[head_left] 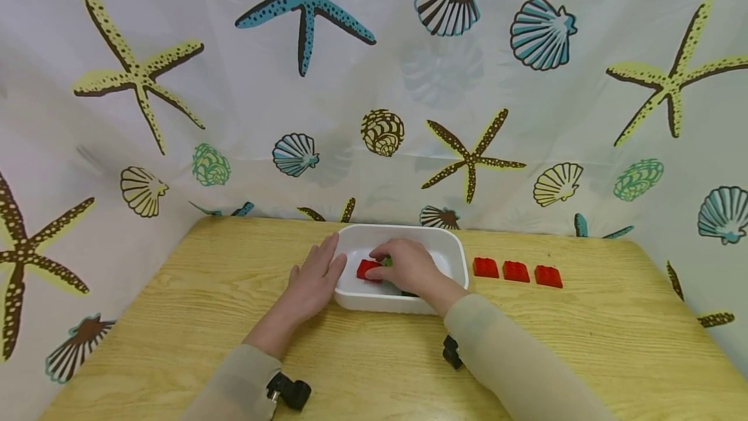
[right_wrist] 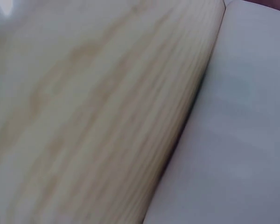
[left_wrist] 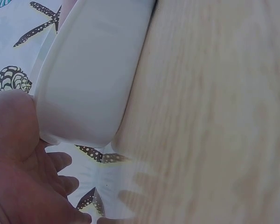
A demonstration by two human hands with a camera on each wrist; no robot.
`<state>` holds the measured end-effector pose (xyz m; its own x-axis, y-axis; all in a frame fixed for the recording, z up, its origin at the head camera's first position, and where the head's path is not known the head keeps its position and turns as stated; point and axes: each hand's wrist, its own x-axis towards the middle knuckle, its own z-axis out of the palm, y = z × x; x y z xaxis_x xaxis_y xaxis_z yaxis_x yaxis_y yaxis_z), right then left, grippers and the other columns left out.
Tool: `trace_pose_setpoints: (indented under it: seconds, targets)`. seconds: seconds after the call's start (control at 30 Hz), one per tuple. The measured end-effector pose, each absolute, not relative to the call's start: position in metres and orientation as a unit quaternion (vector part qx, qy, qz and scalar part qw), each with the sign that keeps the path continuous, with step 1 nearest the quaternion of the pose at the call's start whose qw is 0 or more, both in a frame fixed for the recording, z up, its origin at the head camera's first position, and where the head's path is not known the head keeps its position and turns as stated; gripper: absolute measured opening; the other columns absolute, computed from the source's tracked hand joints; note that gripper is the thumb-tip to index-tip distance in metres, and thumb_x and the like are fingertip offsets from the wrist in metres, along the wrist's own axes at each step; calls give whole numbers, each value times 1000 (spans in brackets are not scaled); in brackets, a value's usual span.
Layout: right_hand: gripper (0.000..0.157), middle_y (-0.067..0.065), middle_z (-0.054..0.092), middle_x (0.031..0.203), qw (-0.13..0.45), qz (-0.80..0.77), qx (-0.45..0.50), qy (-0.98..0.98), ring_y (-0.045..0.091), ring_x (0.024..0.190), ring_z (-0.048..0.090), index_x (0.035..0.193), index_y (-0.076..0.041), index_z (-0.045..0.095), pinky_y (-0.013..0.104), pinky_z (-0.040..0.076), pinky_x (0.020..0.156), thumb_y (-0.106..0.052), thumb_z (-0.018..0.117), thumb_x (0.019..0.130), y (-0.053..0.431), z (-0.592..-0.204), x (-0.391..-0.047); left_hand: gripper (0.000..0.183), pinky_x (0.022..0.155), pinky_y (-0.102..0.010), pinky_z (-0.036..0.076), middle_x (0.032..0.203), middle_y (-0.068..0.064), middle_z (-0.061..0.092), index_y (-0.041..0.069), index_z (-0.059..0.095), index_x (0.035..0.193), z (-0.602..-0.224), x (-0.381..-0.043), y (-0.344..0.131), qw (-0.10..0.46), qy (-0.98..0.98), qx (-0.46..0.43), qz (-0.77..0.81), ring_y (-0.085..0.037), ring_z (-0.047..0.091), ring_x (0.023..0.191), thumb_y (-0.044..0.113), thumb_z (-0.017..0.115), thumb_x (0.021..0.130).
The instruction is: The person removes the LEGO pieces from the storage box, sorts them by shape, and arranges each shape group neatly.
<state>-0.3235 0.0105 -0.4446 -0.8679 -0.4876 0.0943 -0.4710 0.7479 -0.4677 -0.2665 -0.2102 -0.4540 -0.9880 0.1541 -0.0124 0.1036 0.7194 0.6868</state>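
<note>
A white plastic bin point(head_left: 403, 305) stands on the table with a few toy bricks inside. My right hand point(head_left: 411, 268) reaches into it over the near right rim, thumb and forefinger curled at a red toy brick point(head_left: 363, 269), which they appear to pinch. Beside those fingers a bit of a green brick point(head_left: 387, 262) shows, and something dark point(head_left: 408, 293) lies under the hand, mostly hidden. My left hand point(head_left: 312, 281) rests against the bin's left end with its fingers extended. In the left wrist view, that hand point(left_wrist: 18, 158) touches the bin's corner point(left_wrist: 84, 93).
Three red bricks lie in a row right of the bin: a near one point(head_left: 486, 267), a middle one point(head_left: 516, 271) and a far right one point(head_left: 548, 276). The wooden table point(head_left: 374, 369) ends at a patterned curtain point(head_left: 350, 83) behind and at both sides.
</note>
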Motion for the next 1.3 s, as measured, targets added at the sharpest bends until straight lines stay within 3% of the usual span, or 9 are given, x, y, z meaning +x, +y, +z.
trace_pose_setpoints:
  seconds: [0.13,0.33,0.77,0.97,1.3]
  targets:
    - [39,-2,81,115,16,-232,-255,938,17,105,68,126,-15,84,37,55,100,-36,93,94,10,-444,-325,70,124,-81,-6,184,-18,11,12,9,179,-452,-267,-210,35,928,72,364,-48,1,168,45,31,121]
    - [33,-5,80,106,10,-227,-264,937,15,98,65,119,-16,86,36,54,96,-33,94,92,11,-443,-325,71,125,-80,-6,184,-17,10,12,9,179,-449,-266,-209,36,927,72,367,-47,0,168,47,31,121]
    - [35,1,78,125,25,-322,-222,920,25,118,69,132,-15,80,45,55,108,-27,86,100,24,-432,-320,70,125,-81,-4,184,-17,12,13,10,179,-452,-265,-209,35,929,69,363,-48,1,168,46,32,121]
    - [35,-2,76,123,20,-345,-216,913,25,118,68,135,-18,79,44,56,104,-28,85,101,38,-415,-311,73,123,-83,-4,183,-19,13,12,12,179,-455,-265,-210,21,924,73,375,-50,2,167,51,32,120]
    - [37,-1,75,128,0,-352,-232,907,24,122,68,137,-16,78,48,53,113,-23,85,101,72,-395,-296,71,124,-81,-6,184,-18,10,11,9,179,-449,-263,-209,36,924,74,374,-48,0,168,48,28,122]
